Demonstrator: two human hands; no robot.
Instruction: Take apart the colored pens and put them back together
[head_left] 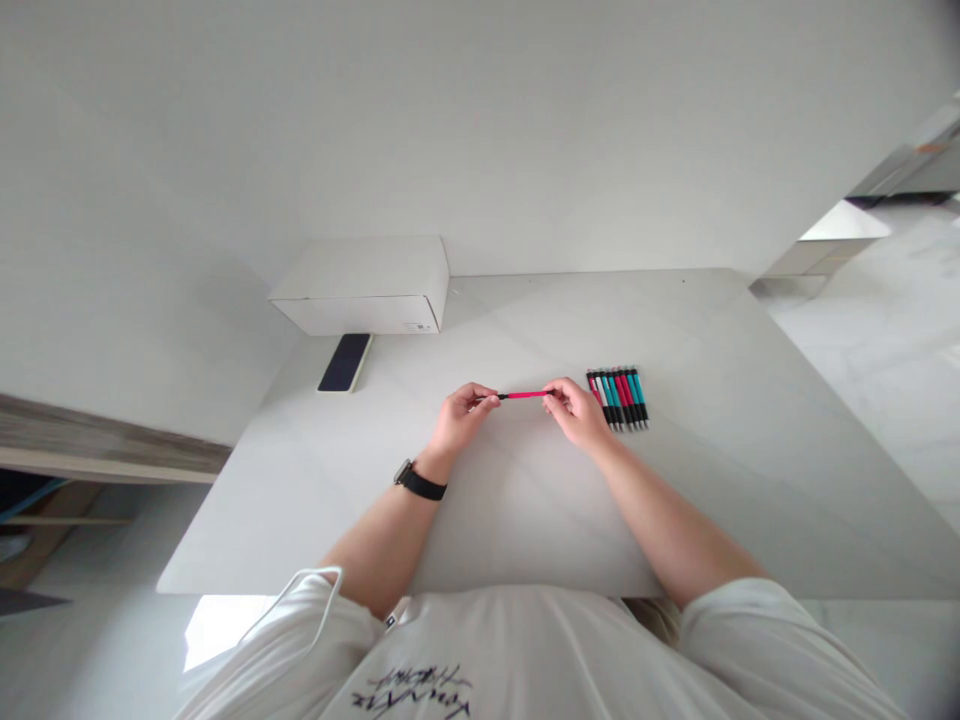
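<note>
Stretched level between my two hands is a red pen [528,394] with black ends, held above the middle of the table. My left hand [463,412] pinches its black left end between thumb and fingers. At the other end, my right hand [576,408] grips the pen, its fingertips covering that tip. Just right of my right hand lies a row of several pens [621,398], side by side, in teal, red and white with black grips. My right hand partly hides the row's left side.
A white box [360,285] stands against the wall at the back left of the white table [525,520]. In front of it lies a phone [345,363] with a dark screen. A white cable [330,590] loops by my left sleeve.
</note>
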